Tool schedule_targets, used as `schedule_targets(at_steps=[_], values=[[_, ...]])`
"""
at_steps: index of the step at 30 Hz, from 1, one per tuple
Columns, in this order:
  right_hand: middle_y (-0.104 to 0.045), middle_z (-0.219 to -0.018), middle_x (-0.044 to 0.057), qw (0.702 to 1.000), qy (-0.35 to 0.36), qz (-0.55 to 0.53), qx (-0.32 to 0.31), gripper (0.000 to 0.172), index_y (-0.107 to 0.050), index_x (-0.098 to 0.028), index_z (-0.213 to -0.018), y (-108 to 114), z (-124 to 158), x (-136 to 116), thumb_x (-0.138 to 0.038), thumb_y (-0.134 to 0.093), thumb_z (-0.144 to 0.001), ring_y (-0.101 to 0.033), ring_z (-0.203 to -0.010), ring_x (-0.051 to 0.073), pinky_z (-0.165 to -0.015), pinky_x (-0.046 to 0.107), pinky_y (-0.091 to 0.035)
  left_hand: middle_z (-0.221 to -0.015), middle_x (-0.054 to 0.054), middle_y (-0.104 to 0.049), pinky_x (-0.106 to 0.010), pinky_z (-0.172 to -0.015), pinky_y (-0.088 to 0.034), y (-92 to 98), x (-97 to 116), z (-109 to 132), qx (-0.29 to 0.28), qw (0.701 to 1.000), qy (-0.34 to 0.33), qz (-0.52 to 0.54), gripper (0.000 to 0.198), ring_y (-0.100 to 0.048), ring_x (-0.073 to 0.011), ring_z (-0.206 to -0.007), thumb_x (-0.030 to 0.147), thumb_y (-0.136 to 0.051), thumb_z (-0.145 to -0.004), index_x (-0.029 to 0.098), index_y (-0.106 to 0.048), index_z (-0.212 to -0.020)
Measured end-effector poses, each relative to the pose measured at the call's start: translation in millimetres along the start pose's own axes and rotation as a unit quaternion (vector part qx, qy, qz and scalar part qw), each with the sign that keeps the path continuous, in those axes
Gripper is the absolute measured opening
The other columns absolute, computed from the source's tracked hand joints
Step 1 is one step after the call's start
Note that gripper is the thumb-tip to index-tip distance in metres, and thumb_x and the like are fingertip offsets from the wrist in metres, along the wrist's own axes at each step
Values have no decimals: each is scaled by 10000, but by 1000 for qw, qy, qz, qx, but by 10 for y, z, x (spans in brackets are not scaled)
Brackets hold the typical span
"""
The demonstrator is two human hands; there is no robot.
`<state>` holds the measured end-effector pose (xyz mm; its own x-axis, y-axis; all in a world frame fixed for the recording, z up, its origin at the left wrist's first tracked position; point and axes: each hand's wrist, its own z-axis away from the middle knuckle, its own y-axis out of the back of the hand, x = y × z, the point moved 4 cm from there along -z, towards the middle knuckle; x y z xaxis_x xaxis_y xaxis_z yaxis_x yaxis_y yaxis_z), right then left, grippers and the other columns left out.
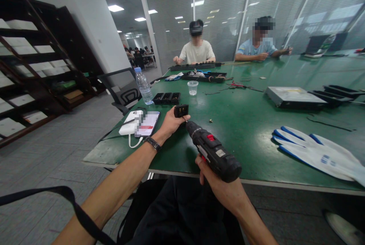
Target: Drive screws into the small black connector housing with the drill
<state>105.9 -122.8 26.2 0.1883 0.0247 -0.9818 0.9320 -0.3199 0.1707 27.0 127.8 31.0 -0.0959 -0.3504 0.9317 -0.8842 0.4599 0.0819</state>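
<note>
- The small black block (pixel 181 110), with brass-coloured bits inside, is above the near left part of the green surface (pixel 251 123).
- The left hand (pixel 169 123) is closed around that block, thumb toward the drill; a dark watch (pixel 153 143) circles the wrist.
- The right hand (pixel 219 184) is wrapped around the grip of a black-and-red drill (pixel 215 152) — its nose points at the block's lower right side, by the left thumb; whether the tip touches, I cannot tell.
- A small brass-coloured piece (pixel 211 120) lies just right of the block.
- Beyond the left hand sits a black three-part block (pixel 167 98), with a water bottle (pixel 144 87) beside it and a clear cup (pixel 193 88) to its right.
- Left of the hand lie a phone (pixel 154 117) and a white device (pixel 131 123) with a cable.
- Well to the right: a white-and-blue glove (pixel 319 154) and, farther back, a metal box (pixel 295 97) next to black trays (pixel 332 98).
- Across the surface sit two people — one in a white shirt (pixel 196 52), one in light blue (pixel 249 47).
</note>
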Motion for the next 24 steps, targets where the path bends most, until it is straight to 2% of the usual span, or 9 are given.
schedule_targets(at_steps=[10,16,21,24], values=[[-557,-551,-36,999,15,19,23,267,-577,-225,-796,18,6,-27,-449,-589,-941,-597,-524,165,-596,298,-529,-850,-2,-636,-284,-777,-479,-13,16,13,8,1000,5,-1,454,-568,-150,-788,353,-902,-614,165,-634,-928],[-563,-555,-35,1000,3,16,21,262,-572,-232,-789,26,7,-26,-447,-592,-938,-591,-527,162,-590,289,-525,-841,1,-634,-285,-778,-480,-16,19,13,9,1000,4,5,447,-567,-147,-779,347,-903,-617,166,-635,-927],[-569,-581,-14,1000,13,23,15,370,-516,-239,-664,22,6,-22,-457,-566,-960,-592,-550,156,-622,298,-534,-846,2,-627,-278,-769,-473,-11,16,9,5,1000,1,2,443,-558,-141,-773,344,-899,-627,166,-632,-932],[-563,-575,-15,1000,12,23,14,357,-528,-235,-691,13,9,-27,-465,-566,-961,-596,-546,162,-597,299,-529,-839,4,-625,-282,-769,-472,-4,10,7,5,1000,1,-3,441,-556,-142,-769,346,-898,-627,167,-633,-931]])
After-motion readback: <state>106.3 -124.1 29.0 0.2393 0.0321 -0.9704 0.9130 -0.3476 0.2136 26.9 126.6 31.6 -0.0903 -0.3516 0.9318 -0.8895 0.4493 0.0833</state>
